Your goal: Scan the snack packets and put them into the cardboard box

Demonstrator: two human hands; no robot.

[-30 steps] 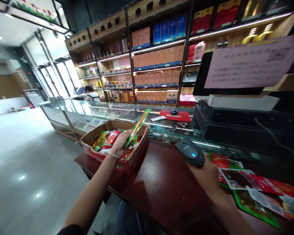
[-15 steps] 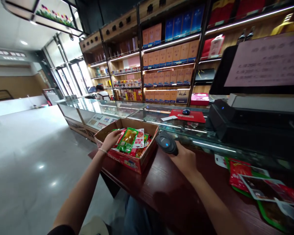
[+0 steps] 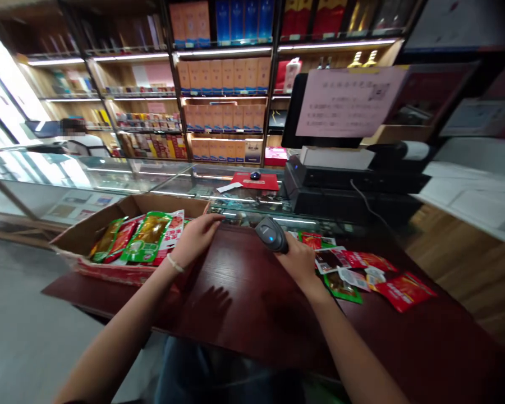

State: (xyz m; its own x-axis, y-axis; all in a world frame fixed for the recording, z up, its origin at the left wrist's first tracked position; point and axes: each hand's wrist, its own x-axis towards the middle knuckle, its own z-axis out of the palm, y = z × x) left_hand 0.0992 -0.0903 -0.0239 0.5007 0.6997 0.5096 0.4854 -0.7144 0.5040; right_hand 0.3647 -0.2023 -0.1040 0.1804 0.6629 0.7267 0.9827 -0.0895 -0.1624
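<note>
My right hand (image 3: 298, 258) is wrapped round the handle of a dark barcode scanner (image 3: 272, 235) with a small blue light on its top. Over the table, beside the right wall of a cardboard box (image 3: 122, 275), my left hand (image 3: 197, 238) reaches forward with its fingers stretched and nothing visible in them. The box holds several snack packets, among them a green and gold packet (image 3: 148, 237) on top. More packets lie just beyond and right of my right hand, including a red packet (image 3: 405, 290) and a green-edged packet (image 3: 344, 287).
A dark red wooden table (image 3: 235, 280) lies under both hands. Behind it run a glass display counter (image 3: 151, 178) and a monitor with a pink notice (image 3: 347, 104). A mouse (image 3: 255, 175) rests on a red mat. A person (image 3: 82, 140) sits far left.
The view has swung to the right. My left hand has come out of the box and moved right, over the table. The scanner stays in my right hand.
</note>
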